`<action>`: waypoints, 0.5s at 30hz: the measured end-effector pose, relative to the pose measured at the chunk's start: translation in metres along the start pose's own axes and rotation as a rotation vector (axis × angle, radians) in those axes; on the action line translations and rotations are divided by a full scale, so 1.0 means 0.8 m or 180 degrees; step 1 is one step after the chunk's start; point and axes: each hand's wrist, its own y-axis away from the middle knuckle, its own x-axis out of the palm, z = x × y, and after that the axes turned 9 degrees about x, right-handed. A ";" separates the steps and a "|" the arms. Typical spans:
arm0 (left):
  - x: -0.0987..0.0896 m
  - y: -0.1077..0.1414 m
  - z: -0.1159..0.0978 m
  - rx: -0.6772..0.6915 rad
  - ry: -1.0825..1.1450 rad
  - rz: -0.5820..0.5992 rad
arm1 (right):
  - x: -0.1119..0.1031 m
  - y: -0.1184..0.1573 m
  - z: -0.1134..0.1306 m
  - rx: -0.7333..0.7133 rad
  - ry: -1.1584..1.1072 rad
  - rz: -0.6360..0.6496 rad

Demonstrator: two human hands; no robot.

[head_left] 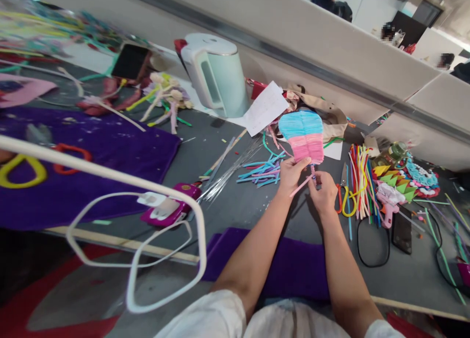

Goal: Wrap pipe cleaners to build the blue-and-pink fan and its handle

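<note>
Pink-and-blue panel (303,136), right of the frame's middle, is pinched at its lower edge by the left hand (292,176); the right hand's (324,192) fingers close on the thin stalk (313,170) below — apparently winding a pink strip (301,186) there. Another turn would call for steady left fingers. Beyond: cut stems (259,172), then — upper middle — a kettle (229,81).

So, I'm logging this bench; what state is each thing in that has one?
Panel, held up
Left hand, holding panel
Right hand, pinching its stem
Kettle, upright, lid closed
Plug, in power strip
Left phone, screen dark
Left scissors, handles spread
Right scissors, opening unclear
Glue gun, lying down
</note>
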 end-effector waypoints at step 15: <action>-0.003 -0.002 -0.005 0.0039 0.0209 0.0063 | 0.002 -0.006 0.016 0.1576 -0.2328 0.0354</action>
